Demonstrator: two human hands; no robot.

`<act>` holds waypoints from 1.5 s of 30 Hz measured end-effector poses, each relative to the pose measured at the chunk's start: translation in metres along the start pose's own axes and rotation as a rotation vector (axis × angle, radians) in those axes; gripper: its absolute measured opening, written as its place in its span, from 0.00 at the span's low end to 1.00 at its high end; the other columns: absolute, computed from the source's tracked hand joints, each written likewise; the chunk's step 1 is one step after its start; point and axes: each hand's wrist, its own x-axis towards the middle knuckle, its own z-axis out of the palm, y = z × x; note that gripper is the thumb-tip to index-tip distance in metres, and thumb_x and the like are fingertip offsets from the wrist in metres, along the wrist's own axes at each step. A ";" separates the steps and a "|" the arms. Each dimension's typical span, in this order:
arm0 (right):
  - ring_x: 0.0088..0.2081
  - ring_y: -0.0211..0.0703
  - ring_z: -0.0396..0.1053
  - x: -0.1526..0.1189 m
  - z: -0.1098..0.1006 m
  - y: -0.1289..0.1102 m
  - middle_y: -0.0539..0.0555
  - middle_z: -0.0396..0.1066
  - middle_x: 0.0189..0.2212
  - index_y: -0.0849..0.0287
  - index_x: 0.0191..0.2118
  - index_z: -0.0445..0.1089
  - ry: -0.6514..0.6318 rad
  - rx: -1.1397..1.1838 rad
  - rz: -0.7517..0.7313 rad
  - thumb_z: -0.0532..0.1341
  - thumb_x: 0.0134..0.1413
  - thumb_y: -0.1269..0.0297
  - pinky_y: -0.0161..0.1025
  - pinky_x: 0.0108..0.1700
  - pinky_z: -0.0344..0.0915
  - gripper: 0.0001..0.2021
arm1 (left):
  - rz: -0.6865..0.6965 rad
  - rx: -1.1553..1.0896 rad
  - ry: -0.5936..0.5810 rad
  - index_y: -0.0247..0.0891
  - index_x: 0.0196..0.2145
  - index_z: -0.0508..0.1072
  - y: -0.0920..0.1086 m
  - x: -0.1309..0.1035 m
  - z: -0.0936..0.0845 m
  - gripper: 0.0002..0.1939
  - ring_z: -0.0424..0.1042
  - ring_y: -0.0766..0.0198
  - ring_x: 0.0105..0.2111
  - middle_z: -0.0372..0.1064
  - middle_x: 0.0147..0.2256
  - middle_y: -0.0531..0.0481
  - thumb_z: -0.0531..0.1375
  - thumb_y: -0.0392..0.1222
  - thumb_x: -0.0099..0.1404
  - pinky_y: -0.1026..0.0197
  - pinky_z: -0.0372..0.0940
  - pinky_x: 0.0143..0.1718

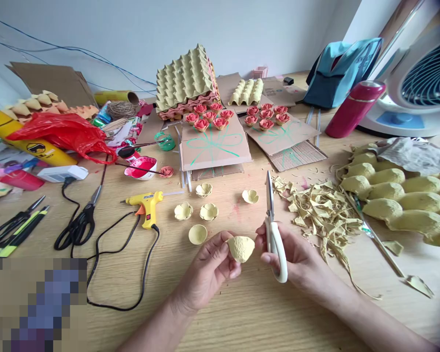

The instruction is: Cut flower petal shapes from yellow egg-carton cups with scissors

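Observation:
Near the front of the table, my left hand [213, 261] pinches a small pale-yellow egg-carton cup [241, 249] by its left side. Just right of it, my right hand [288, 252] is wrapped round the handles of white-handled scissors [277, 252], whose blades point away from me and look closed. The scissors do not touch the cup. Beyond my left hand lie a plain round cup [197, 234] and several petal-cut cups [209, 212]. Another petal-cut cup [250, 196] sits left of the scissor blades. Curled carton scraps [324, 210] are heaped to the right.
A yellow glue gun [145, 207] with a black cord lies at left, near black scissors [81, 222]. Red paper flowers [209, 116] stand on cardboard [216, 146] at the back. Egg trays [403, 195] lie at right, below a pink bottle [355, 107] and a fan [425, 83].

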 end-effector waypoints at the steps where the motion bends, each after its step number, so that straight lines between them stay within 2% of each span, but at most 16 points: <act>1: 0.34 0.36 0.64 0.001 -0.001 0.000 0.49 0.70 0.37 0.53 0.46 0.67 0.010 0.011 0.001 0.69 0.57 0.53 0.33 0.35 0.64 0.16 | 0.079 0.138 -0.015 0.39 0.36 0.76 0.001 -0.001 0.002 0.10 0.68 0.70 0.31 0.70 0.40 0.48 0.66 0.48 0.66 0.69 0.65 0.29; 3: 0.31 0.35 0.63 0.001 -0.002 -0.003 0.49 0.70 0.35 0.54 0.46 0.67 0.024 0.016 0.013 0.69 0.57 0.52 0.33 0.31 0.62 0.17 | 0.237 0.444 -0.043 0.38 0.34 0.74 0.003 -0.003 0.007 0.09 0.70 0.63 0.41 0.68 0.46 0.45 0.63 0.46 0.69 0.64 0.69 0.40; 6: 0.28 0.34 0.62 0.002 -0.003 -0.007 0.50 0.70 0.34 0.55 0.45 0.66 0.027 0.016 0.024 0.69 0.56 0.50 0.33 0.28 0.60 0.19 | 0.416 0.838 -0.057 0.40 0.36 0.71 0.004 -0.005 0.010 0.03 0.69 0.55 0.53 0.66 0.52 0.43 0.61 0.38 0.70 0.54 0.68 0.52; 8: 0.28 0.34 0.61 0.002 -0.002 -0.008 0.50 0.70 0.35 0.55 0.45 0.65 0.023 0.020 0.032 0.69 0.55 0.50 0.33 0.28 0.60 0.20 | 0.523 1.047 -0.047 0.41 0.35 0.70 0.002 -0.006 0.010 0.04 0.70 0.54 0.54 0.65 0.53 0.43 0.61 0.34 0.68 0.52 0.68 0.53; 10: 0.28 0.34 0.62 0.001 0.000 -0.007 0.49 0.69 0.35 0.55 0.45 0.64 0.020 0.019 0.047 0.69 0.55 0.50 0.33 0.28 0.60 0.20 | 0.618 1.209 -0.050 0.41 0.35 0.70 -0.001 -0.007 0.009 0.07 0.72 0.55 0.52 0.65 0.53 0.43 0.62 0.30 0.66 0.53 0.68 0.53; 13: 0.30 0.36 0.63 -0.001 0.003 -0.004 0.48 0.67 0.34 0.55 0.41 0.63 0.034 -0.024 0.054 0.70 0.54 0.51 0.34 0.30 0.63 0.19 | 0.697 1.326 -0.096 0.42 0.37 0.70 -0.003 -0.007 0.009 0.11 0.72 0.56 0.51 0.65 0.54 0.43 0.60 0.26 0.64 0.56 0.70 0.50; 18: 0.33 0.39 0.65 -0.002 0.006 -0.002 0.48 0.66 0.33 0.55 0.39 0.63 0.083 -0.125 0.014 0.69 0.55 0.52 0.35 0.34 0.66 0.17 | 0.695 1.316 -0.110 0.43 0.41 0.70 -0.002 -0.006 0.011 0.14 0.72 0.56 0.52 0.69 0.51 0.43 0.61 0.25 0.63 0.56 0.69 0.52; 22: 0.32 0.39 0.65 -0.003 0.006 -0.005 0.49 0.67 0.33 0.55 0.38 0.64 0.123 -0.250 -0.025 0.68 0.56 0.53 0.36 0.33 0.67 0.15 | 0.627 1.258 -0.152 0.44 0.49 0.70 0.000 -0.006 0.012 0.18 0.70 0.53 0.56 0.70 0.53 0.42 0.65 0.31 0.63 0.52 0.67 0.56; 27: 0.35 0.42 0.68 -0.004 0.002 -0.007 0.51 0.70 0.34 0.55 0.43 0.65 0.154 -0.388 -0.096 0.64 0.61 0.54 0.38 0.37 0.68 0.12 | 0.532 1.133 -0.271 0.44 0.58 0.68 0.001 -0.006 0.012 0.23 0.67 0.50 0.59 0.68 0.58 0.40 0.61 0.32 0.67 0.48 0.66 0.59; 29: 0.36 0.42 0.68 -0.005 0.001 -0.007 0.51 0.71 0.35 0.55 0.44 0.65 0.156 -0.433 -0.115 0.63 0.63 0.55 0.39 0.38 0.68 0.11 | 0.483 1.077 -0.263 0.44 0.59 0.67 -0.001 -0.006 0.012 0.23 0.68 0.50 0.57 0.69 0.57 0.40 0.60 0.32 0.68 0.48 0.66 0.58; 32: 0.37 0.42 0.68 -0.006 -0.002 -0.009 0.51 0.71 0.36 0.54 0.44 0.65 0.134 -0.447 -0.114 0.62 0.63 0.57 0.39 0.39 0.67 0.10 | 0.412 0.961 -0.140 0.45 0.61 0.65 -0.004 -0.006 0.010 0.27 0.71 0.52 0.54 0.69 0.54 0.41 0.63 0.34 0.66 0.52 0.69 0.55; 34: 0.36 0.42 0.67 -0.007 -0.004 -0.013 0.51 0.70 0.35 0.54 0.41 0.64 0.135 -0.480 -0.109 0.62 0.63 0.56 0.39 0.37 0.66 0.09 | 0.415 0.911 -0.042 0.46 0.61 0.66 -0.005 -0.005 0.008 0.29 0.70 0.53 0.53 0.68 0.53 0.43 0.66 0.36 0.64 0.54 0.69 0.54; 37: 0.32 0.42 0.65 -0.007 -0.007 -0.019 0.50 0.68 0.31 0.55 0.37 0.63 0.100 -0.588 -0.080 0.61 0.62 0.55 0.38 0.31 0.63 0.10 | 0.472 0.871 0.080 0.45 0.55 0.71 -0.004 -0.002 0.007 0.25 0.69 0.55 0.50 0.67 0.50 0.45 0.68 0.37 0.61 0.57 0.69 0.51; 39: 0.30 0.41 0.63 -0.008 -0.009 -0.022 0.49 0.66 0.29 0.55 0.35 0.63 0.032 -0.693 -0.074 0.60 0.62 0.56 0.38 0.30 0.61 0.10 | 0.489 0.828 0.148 0.44 0.52 0.71 -0.004 -0.001 0.005 0.23 0.70 0.57 0.45 0.67 0.47 0.46 0.70 0.38 0.60 0.58 0.69 0.47; 41: 0.31 0.42 0.63 -0.009 -0.012 -0.022 0.50 0.66 0.30 0.56 0.35 0.62 -0.044 -0.853 -0.123 0.61 0.61 0.57 0.41 0.34 0.61 0.10 | 0.511 0.813 0.207 0.43 0.50 0.70 -0.004 -0.001 0.004 0.24 0.70 0.59 0.42 0.68 0.45 0.48 0.71 0.38 0.58 0.59 0.68 0.46; 45: 0.35 0.46 0.63 -0.011 -0.013 -0.020 0.51 0.66 0.34 0.57 0.36 0.63 -0.149 -1.111 -0.213 0.65 0.58 0.58 0.48 0.43 0.59 0.11 | 0.597 0.842 0.305 0.44 0.50 0.68 -0.004 -0.003 0.001 0.26 0.68 0.59 0.43 0.66 0.44 0.49 0.72 0.38 0.56 0.60 0.65 0.46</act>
